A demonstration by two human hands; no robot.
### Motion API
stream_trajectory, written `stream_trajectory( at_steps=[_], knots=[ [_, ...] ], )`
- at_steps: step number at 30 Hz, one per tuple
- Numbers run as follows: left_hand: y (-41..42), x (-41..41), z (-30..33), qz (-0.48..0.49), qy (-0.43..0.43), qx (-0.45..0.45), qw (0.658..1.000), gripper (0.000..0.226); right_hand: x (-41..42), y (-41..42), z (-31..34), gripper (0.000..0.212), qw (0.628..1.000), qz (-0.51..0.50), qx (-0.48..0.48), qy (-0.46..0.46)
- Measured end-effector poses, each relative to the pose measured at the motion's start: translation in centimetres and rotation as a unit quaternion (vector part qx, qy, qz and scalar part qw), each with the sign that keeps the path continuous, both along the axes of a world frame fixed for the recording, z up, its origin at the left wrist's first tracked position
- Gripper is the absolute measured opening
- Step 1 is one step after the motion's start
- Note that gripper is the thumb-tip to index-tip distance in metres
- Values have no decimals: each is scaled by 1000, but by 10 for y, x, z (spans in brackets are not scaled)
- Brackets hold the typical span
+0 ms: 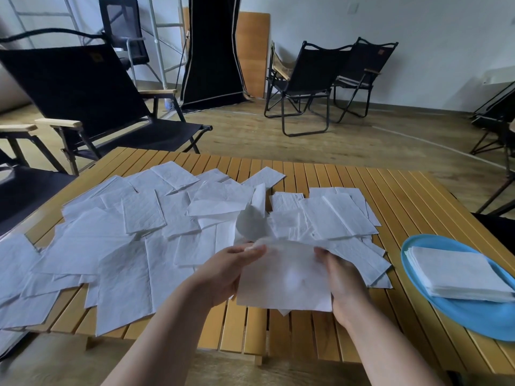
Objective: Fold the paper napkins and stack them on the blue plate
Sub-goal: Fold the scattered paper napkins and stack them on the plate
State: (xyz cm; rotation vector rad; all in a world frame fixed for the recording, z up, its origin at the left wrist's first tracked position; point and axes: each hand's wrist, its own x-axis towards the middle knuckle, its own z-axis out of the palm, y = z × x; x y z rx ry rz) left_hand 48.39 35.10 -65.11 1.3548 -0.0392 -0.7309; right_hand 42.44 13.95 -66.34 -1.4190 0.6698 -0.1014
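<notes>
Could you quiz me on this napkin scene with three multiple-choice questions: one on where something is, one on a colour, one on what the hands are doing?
1. Where does the plate sit?
A. the table's right edge
B. a chair
C. the floor

2. What colour is the plate?
A. red
B. blue
C. green

3. What are the hands doing?
A. resting flat on the table
B. both holding one napkin
C. lifting the plate

Answers:
1 A, it lies on the slatted table, far right.
2 B, its rim is blue around the folded stack.
3 B, the left hand and right hand have a grip on one napkin.
</notes>
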Motion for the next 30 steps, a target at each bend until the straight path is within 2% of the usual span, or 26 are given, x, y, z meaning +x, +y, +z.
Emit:
stream_trajectory(
  at_steps=[3, 9, 13, 16, 17, 18, 20, 23, 27, 30],
  knots=[
    [-2, 3, -2, 64, 14, 6, 998, 43, -3, 3, 5, 27, 999, 15, -33, -31],
    [-1, 8, -5, 141, 49, -27, 988, 29, -1, 4, 6, 41, 989, 61, -78, -109],
    [3, 11, -6, 144, -21, -45, 988, 54, -2, 0, 4, 48, 970, 69, -165, -163],
    [4, 11, -5, 155, -108, 46, 981, 77, -2, -4, 1, 45, 957, 88, -210, -178],
    [4, 11, -4, 140, -148, 80, 976, 78, -2, -5, 0, 43, 955, 95, -215, -180],
    [3, 11, -6, 119, -188, 112, 969, 74, -3, -5, 0, 42, 954, 102, -215, -184],
    [3, 11, -7, 86, -260, 166, 947, 53, -3, -7, 1, 43, 949, 118, -220, -192],
    [2, 9, -9, 56, -306, 214, 926, 25, -4, -7, 2, 42, 947, 139, -218, -193],
    [2, 9, -11, 35, -321, 188, 928, 24, -4, -9, -1, 36, 956, 136, -204, -163],
    [0, 8, -9, 48, -313, 165, 934, 30, -5, -9, 1, 27, 951, 133, -242, -141]
  ],
)
